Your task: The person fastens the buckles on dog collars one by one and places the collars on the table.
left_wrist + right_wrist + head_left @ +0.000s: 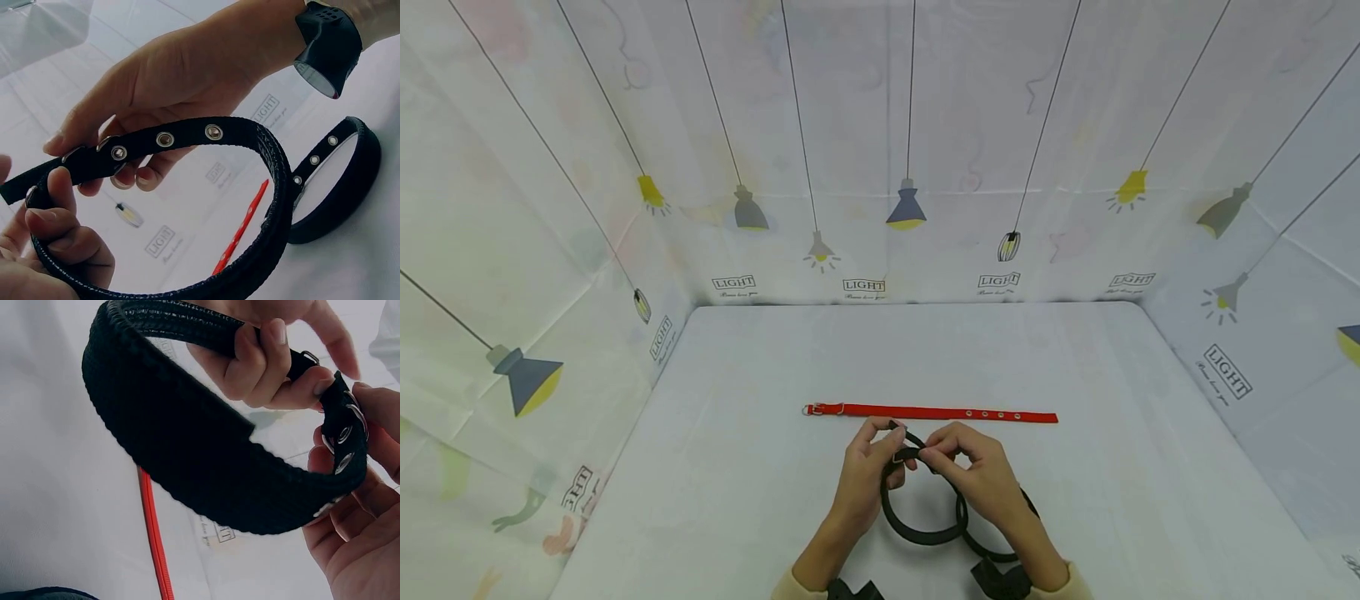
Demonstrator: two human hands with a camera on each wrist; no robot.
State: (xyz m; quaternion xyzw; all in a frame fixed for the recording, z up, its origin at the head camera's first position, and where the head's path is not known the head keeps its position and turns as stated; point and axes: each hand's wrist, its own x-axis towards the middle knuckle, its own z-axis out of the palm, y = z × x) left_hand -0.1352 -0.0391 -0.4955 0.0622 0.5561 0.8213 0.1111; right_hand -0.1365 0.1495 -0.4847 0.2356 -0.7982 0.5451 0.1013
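Both hands hold up a black collar (pixel 922 537) bent into a loop. My left hand (pixel 859 479) grips it by the buckle end, fingers curled around the strap (pixel 219 337). Opposite, my right hand (pixel 981 475) pinches the eyelet end between thumb and fingers. Several metal eyelets (pixel 165 139) line that end, and a tip of strap (pixel 22 186) sticks out past the metal loops. A second black collar (pixel 344 206), also looped, rests on the table partly behind the right forearm. Fingers hide part of the buckle.
Beyond the hands a red collar (pixel 902 412) lies straight across the white table (pixel 737 358), buckle to the left and eyelets to the right. White sheets (pixel 850 100) printed with lamps hang behind and at both sides. Each wrist wears a black device (pixel 328 47).
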